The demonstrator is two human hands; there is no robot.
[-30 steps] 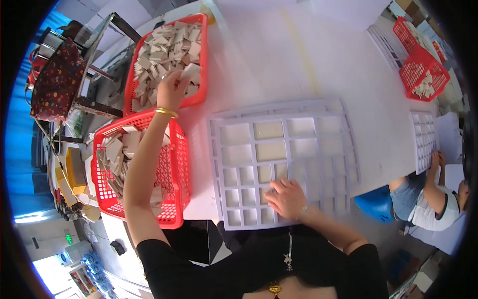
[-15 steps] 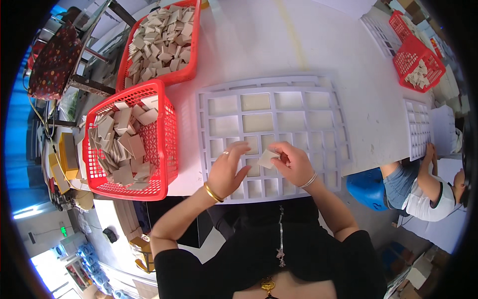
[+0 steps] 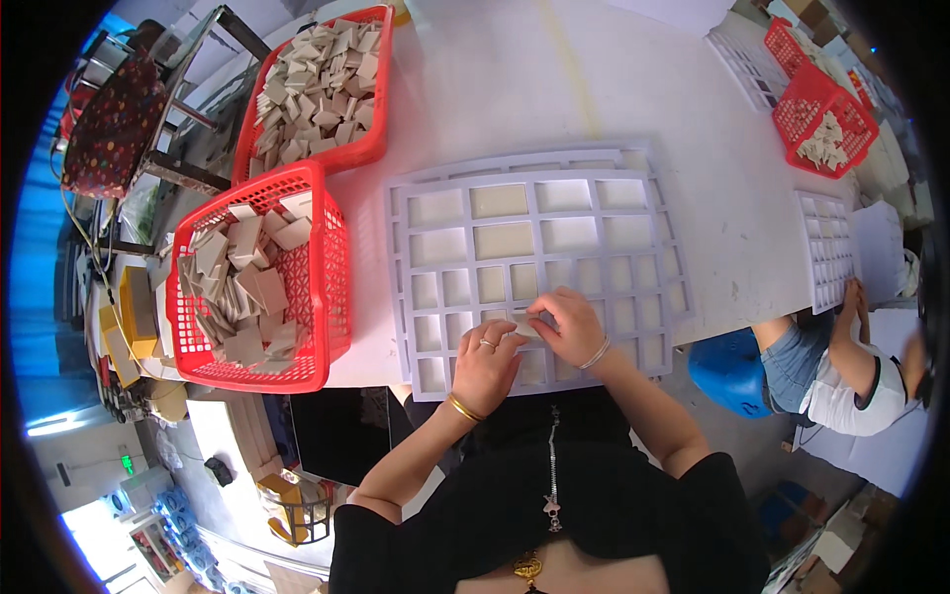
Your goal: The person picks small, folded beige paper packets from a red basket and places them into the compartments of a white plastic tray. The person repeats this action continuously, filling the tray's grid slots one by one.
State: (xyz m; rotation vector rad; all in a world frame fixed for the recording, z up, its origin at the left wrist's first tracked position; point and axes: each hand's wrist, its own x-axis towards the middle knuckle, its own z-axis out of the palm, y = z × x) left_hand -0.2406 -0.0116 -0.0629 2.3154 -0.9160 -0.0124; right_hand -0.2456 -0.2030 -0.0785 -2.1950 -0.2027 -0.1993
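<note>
In front of me a white grid tray (image 3: 467, 213) lies on top of another like it, slightly offset. Cream tiles fill some compartments, among them an upper large tile (image 3: 498, 201), another large tile (image 3: 503, 241) and a small tile (image 3: 491, 284). Over the lower middle compartments, a small beige tile (image 3: 522, 324) is pinched between both hands. My right hand (image 3: 572, 332) grips it from the right with thumb and finger. My left hand (image 3: 487, 364) is closed at its left edge, the fingertips meeting it. The fingers hide part of the tile and the compartments beneath.
A red basket (image 3: 334, 287) of loose tiles stands left of the tray, with a fuller red basket (image 3: 384, 89) behind it. At the far right are another red basket (image 3: 851, 124), a white grid tray (image 3: 823, 243), a blue stool (image 3: 727, 376) and a seated co-worker (image 3: 841, 391).
My left hand has come right and down to the tile, its fingers closing on it. My right hand has moved slightly left and lower, bringing the tile closer to the tray.
</note>
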